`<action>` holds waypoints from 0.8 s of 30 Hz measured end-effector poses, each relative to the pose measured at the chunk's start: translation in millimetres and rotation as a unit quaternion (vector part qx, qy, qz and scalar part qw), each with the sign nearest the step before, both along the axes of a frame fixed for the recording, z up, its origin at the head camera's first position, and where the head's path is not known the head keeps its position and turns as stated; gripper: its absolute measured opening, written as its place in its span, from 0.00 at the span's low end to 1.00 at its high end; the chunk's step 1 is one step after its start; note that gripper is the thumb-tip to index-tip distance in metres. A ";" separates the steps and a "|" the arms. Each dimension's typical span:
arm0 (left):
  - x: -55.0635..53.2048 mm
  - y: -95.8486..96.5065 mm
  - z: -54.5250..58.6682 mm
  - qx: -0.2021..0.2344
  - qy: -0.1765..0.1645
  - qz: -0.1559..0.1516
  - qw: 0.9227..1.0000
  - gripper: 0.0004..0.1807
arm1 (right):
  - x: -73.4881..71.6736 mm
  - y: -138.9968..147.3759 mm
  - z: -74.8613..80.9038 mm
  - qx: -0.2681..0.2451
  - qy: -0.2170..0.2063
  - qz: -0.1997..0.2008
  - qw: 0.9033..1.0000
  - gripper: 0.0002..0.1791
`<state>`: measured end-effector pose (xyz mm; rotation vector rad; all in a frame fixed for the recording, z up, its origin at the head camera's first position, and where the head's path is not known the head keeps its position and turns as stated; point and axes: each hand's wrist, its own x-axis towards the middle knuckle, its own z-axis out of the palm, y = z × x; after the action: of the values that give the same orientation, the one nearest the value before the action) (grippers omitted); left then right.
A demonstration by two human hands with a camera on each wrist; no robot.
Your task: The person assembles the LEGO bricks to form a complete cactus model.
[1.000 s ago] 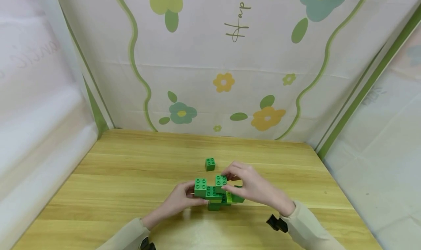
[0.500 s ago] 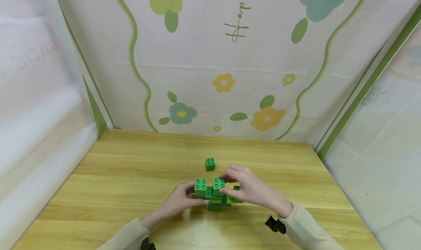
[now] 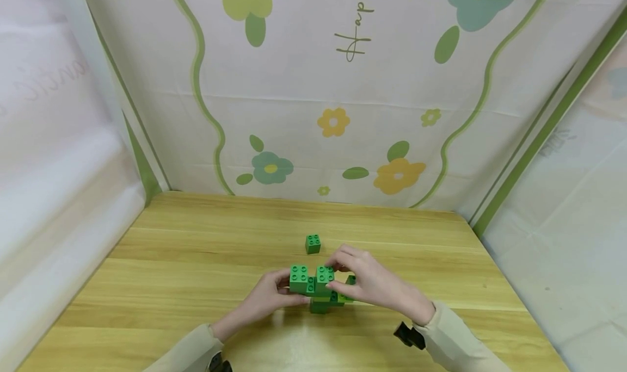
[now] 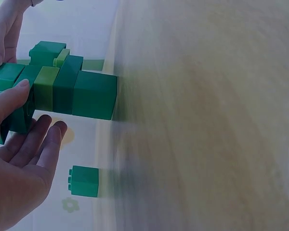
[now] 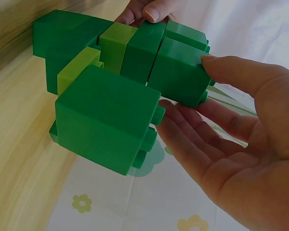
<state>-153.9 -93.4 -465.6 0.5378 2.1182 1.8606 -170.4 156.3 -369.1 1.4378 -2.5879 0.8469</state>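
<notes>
A built piece of green toy building blocks (image 3: 319,307) stands on the table between both hands. Dark green blocks stack up with a lime block (image 5: 116,45) in the middle. My left hand (image 3: 268,295) grips its left side, thumb in front, below the raised top-left block (image 3: 299,277). With thumb and fingers, my right hand (image 3: 372,282) pinches the top-right block (image 3: 324,273), which sits against the wide block beneath it. On the right, a lower arm carries a small lime block (image 5: 77,70) and a large green block (image 5: 103,115), partly hidden by my right hand in the head view.
One loose green block (image 3: 313,243) lies on the wooden table (image 3: 220,241) behind the built piece. White cloth walls (image 3: 294,84) with printed flowers rise at the back and both sides.
My right hand has moved slightly left and down with its block, which now sits lower on the built piece, nearer the left raised block. My left hand keeps its place.
</notes>
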 end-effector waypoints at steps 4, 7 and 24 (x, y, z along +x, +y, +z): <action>0.1 0.0 -0.4 0.000 -0.003 0.001 1.000 0.30 | -0.9 -1.2 -0.9 -0.002 -0.002 0.007 1.000 0.13; 0.4 0.0 0.1 0.000 -0.003 0.003 1.000 0.29 | -1.9 -1.8 -1.6 -0.006 -0.005 0.012 1.000 0.12; -1.2 -0.2 4.0 -0.004 0.003 -0.002 1.000 0.28 | -3.5 -6.1 3.4 0.009 -0.015 0.004 1.000 0.10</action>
<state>-155.1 -93.6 -461.5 0.5465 2.1259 1.8488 -173.9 150.2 -365.7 1.4522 -2.6198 0.8538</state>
